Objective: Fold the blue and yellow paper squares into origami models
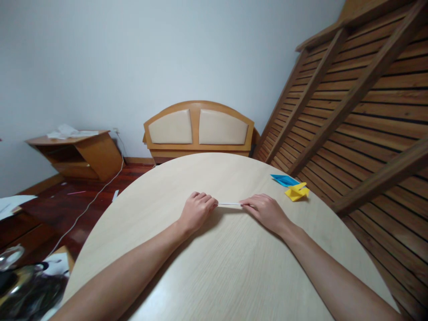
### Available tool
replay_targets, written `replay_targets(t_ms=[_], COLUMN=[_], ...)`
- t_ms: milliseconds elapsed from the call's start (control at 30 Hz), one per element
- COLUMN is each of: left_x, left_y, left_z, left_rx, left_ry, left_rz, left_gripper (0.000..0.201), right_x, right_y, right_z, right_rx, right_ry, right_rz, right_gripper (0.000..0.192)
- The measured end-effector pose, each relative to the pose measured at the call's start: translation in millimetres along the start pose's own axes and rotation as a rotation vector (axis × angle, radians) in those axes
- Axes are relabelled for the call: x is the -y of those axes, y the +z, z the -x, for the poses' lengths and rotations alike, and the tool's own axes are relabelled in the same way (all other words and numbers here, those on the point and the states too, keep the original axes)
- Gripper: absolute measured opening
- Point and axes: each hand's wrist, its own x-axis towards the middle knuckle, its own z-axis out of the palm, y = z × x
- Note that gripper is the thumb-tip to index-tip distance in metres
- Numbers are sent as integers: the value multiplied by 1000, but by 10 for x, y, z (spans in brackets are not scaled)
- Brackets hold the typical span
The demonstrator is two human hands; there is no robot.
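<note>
A thin white strip of what looks like paper point(229, 203), seen almost edge-on, stretches level between my hands just above the table point(214, 263). My left hand point(199, 207) is closed on its left end, knuckles up. At the other end, the fingers of my right hand point(264, 209) pinch it. How far the strip runs inside each hand is hidden. To the right of my right hand lie a blue folded-paper piece point(285, 180) and, overlapping its near end in view, a yellow folded-paper figure point(297, 192).
Large wooden slatted panels point(361, 107) lean along the right, beside the table's edge. Behind the table stands a padded headboard point(199, 127). On the left, a wooden cabinet point(96, 156) bears white papers, and a white cable point(95, 200) crosses the dark red floor.
</note>
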Motion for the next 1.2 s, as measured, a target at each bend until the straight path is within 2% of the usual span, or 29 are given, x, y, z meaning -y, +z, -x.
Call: replay_targets(t_ms=[167, 267, 400, 633, 767, 833, 900, 933, 1000, 1067, 1133, 1200], left_x=[88, 116, 132, 199, 257, 274, 257, 229, 133, 6, -112, -183], left_y=[87, 129, 143, 184, 170, 147, 118, 103, 77, 60, 50, 44], left_z=[26, 25, 1, -21, -25, -26, -17, -9, 13, 34, 47, 50], left_rx=[-121, -187, -216, -269, -347, -451, -526, -519, -389, -183, 47, 209], left_ry=[-124, -291, -481, -715, -753, -697, -536, -422, -190, -10, 114, 156], left_rz=[158, 362, 583, 743, 658, 545, 450, 426, 400, 376, 400, 418], left_gripper=[14, 16, 22, 30, 25, 18, 14, 15, 21, 28, 37, 42], right_x=[-93, -100, -62, -4, -8, -17, -25, -27, -26, -20, -14, -14], right_y=[-5, 7, 2, -27, 32, 73, 113, 132, 165, 192, 213, 229], right_z=[18, 16, 2, -5, -4, -5, -7, -8, -9, -6, 2, 13], right_rx=[-28, -14, -2, 33, 78, 87, 87, 87, 86, 85, 81, 74], right_ry=[66, 93, 148, 275, 277, 253, 220, 201, 160, 118, 90, 81], right_rz=[-26, -60, -123, -227, -222, -220, -233, -244, -264, -277, -281, -272], right_gripper=[22, 27, 29, 33, 36, 35, 34, 33, 34, 34, 32, 29])
